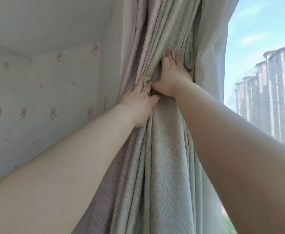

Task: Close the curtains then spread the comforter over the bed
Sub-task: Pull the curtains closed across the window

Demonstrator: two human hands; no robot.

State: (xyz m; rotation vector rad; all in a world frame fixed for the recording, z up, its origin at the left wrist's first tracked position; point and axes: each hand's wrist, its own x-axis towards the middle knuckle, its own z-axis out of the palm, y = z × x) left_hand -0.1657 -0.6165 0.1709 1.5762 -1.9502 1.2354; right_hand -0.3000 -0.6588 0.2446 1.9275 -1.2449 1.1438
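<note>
Curtain (160, 149) hangs bunched in tight folds at the window's left edge, between the flowered wallpaper (45, 92) and a pale sheer panel (211, 48). I see my left hand (138, 102), ring on one finger, with fingers dug into the folds, gripping them. My right hand (173, 73), just above and touching it, clutches the same gathered cloth. Tower blocks (270, 92) stand outside at far right.

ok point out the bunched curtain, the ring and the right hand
bunched curtain (163, 149), head view, broad fold below the hands
ring (146, 92), head view, band on a left-hand finger
right hand (173, 76), head view, back of the hand
</note>
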